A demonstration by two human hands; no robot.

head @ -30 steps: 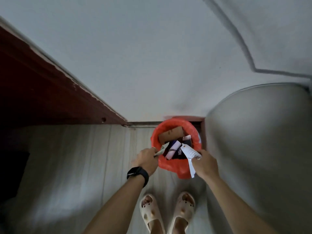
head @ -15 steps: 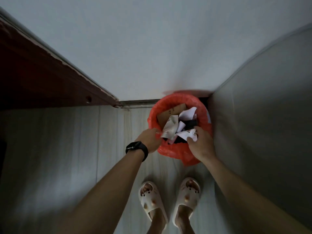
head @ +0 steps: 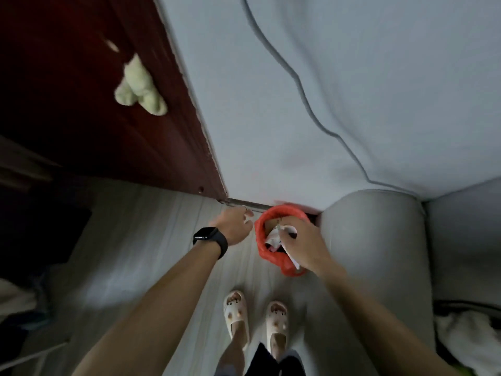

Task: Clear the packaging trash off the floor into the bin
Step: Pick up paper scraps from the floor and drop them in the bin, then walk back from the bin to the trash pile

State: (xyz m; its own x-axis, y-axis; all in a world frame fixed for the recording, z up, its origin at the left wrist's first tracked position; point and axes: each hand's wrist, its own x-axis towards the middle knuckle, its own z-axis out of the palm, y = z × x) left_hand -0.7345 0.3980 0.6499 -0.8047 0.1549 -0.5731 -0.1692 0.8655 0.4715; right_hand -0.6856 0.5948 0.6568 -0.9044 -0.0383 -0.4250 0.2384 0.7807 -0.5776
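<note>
A small bin lined with a red plastic bag (head: 261,240) stands on the floor against the white wall, beside a grey sofa arm. White paper and dark packaging (head: 272,238) fill its mouth, with a brown cardboard piece at the back. My right hand (head: 302,241) is over the bin, fingers curled on a white paper scrap that pokes out below my palm. My left hand (head: 234,225), with a black watch on the wrist, hovers just left of the bin rim, fingers relaxed and holding nothing.
A dark red door (head: 108,118) stands at the left with a pale plush toy (head: 139,86) hanging on it. The grey sofa arm (head: 371,253) crowds the bin's right side. A grey cable (head: 306,96) runs down the wall. My feet in white slippers (head: 254,317) stand on pale wood flooring.
My left hand has let go of the bin rim and pulled away to the left. My right hand has moved over the bin's mouth. The view tilted up and rotated.
</note>
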